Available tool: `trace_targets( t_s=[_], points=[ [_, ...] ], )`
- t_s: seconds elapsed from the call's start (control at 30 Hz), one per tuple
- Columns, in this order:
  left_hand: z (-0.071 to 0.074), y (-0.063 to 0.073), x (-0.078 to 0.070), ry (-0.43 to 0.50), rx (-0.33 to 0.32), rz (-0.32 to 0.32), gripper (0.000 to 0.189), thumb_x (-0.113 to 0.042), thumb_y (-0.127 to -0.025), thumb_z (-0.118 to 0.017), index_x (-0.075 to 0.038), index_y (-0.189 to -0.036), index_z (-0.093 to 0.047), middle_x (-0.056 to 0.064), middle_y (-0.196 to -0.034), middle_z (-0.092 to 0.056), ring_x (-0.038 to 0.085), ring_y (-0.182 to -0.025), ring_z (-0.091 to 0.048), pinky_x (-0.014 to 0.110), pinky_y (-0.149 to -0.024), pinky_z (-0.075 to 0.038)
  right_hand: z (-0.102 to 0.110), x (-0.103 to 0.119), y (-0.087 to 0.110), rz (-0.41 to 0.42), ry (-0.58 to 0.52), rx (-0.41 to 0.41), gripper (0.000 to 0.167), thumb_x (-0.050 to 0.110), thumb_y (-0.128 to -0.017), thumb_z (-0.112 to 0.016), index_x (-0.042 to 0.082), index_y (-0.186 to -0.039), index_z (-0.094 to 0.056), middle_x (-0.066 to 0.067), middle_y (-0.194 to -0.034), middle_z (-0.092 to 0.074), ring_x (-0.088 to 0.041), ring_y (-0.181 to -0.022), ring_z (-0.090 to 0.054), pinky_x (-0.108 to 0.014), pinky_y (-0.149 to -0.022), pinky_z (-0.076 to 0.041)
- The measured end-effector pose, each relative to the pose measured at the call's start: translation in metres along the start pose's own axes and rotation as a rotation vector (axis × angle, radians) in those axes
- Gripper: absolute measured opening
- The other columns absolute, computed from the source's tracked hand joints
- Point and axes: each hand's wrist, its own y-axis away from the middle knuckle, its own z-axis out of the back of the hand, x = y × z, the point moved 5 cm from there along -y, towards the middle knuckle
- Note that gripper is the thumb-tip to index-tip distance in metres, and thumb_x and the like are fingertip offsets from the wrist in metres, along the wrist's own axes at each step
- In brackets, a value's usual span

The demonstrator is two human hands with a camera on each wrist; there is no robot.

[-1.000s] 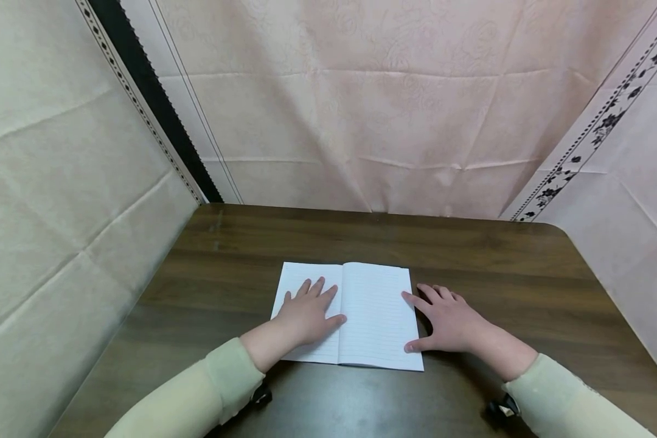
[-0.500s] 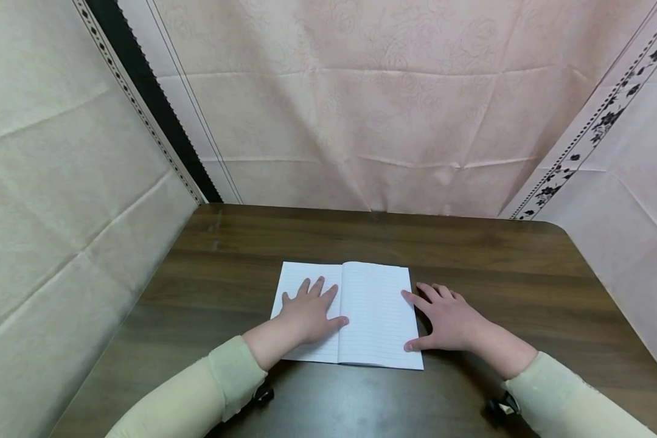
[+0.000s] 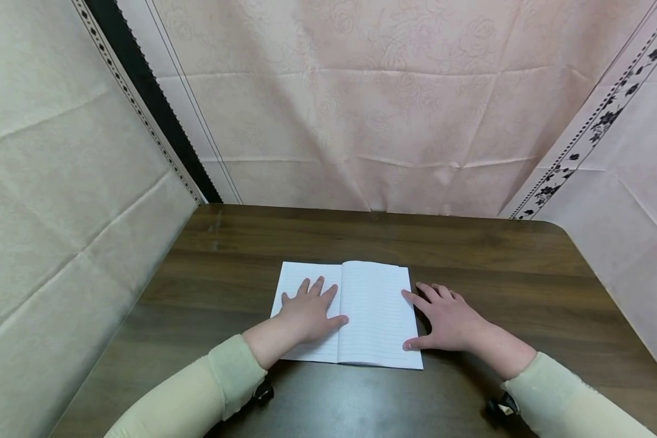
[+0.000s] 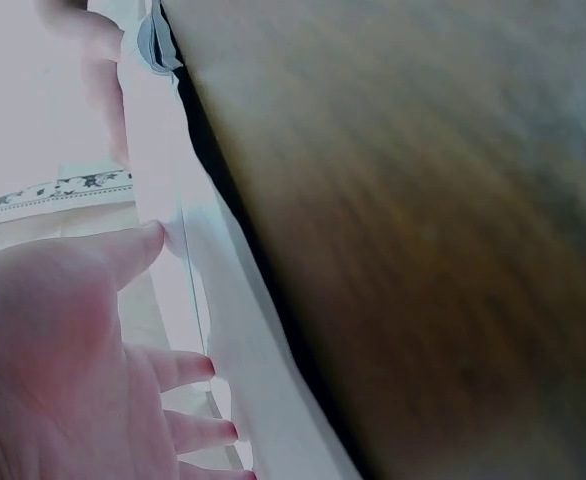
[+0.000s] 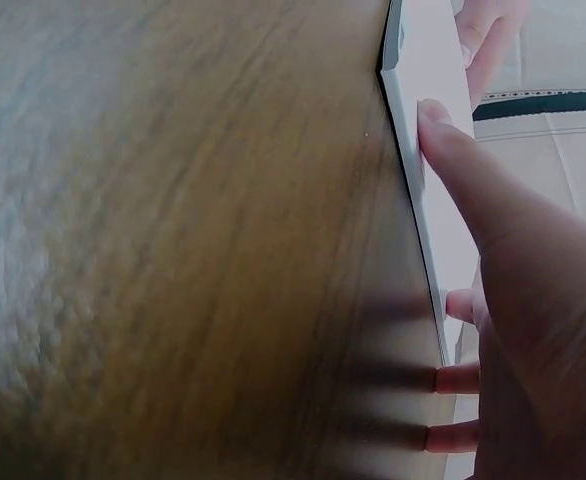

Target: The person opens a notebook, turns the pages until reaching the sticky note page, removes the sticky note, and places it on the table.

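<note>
An open notebook with blank ruled pages (image 3: 375,316) lies flat on the brown wooden table (image 3: 241,243). My left hand (image 3: 308,317) rests on its left page, fingers spread and straight, the thumb reaching over the centre fold. At the right edge is my right hand (image 3: 451,322); its thumb and index fingertip touch the right page near the border, while the other fingers come down on the wood beyond it. In the right wrist view, the right thumb (image 5: 453,150) presses on the page's margin. The left wrist view shows the left fingertips (image 4: 198,368) against the paper.
Light patterned cloth (image 3: 383,121) hangs behind the table, with more cloth on the left (image 3: 76,213) and right (image 3: 635,201) sides. A dark strip (image 3: 159,103) shows between two cloths at the back left. Dark wrist devices sit at both sleeves.
</note>
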Motion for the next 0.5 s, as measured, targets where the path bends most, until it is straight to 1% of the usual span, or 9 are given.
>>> trace_targets(
  t_s=[0.27, 0.5],
  points=[
    [0.002, -0.0004, -0.0009, 0.02, 0.009, 0.0, 0.078, -0.068, -0.092, -0.049, -0.023, -0.155, -0.036, 0.012, -0.162, -0.024, 0.04, -0.148, -0.019, 0.076, -0.103, -0.023, -0.0008, -0.0001, -0.0002, -0.005, 0.004, -0.002, 0.11, 0.092, -0.071, -0.046, 0.024, -0.156, -0.033, -0.019, -0.154, -0.035, -0.046, -0.136, -0.034, -0.069, -0.1, -0.033],
    [0.0028, 0.0, -0.0013, 0.019, 0.014, 0.0, 0.078, -0.068, -0.092, -0.049, -0.023, -0.155, -0.036, 0.012, -0.162, -0.024, 0.041, -0.148, -0.019, 0.076, -0.103, -0.023, 0.0008, 0.0011, 0.0004, -0.008, 0.004, -0.004, 0.108, 0.09, -0.072, -0.048, 0.023, -0.155, -0.035, -0.02, -0.153, -0.035, -0.047, -0.136, -0.034, -0.069, -0.1, -0.033]
  ],
)
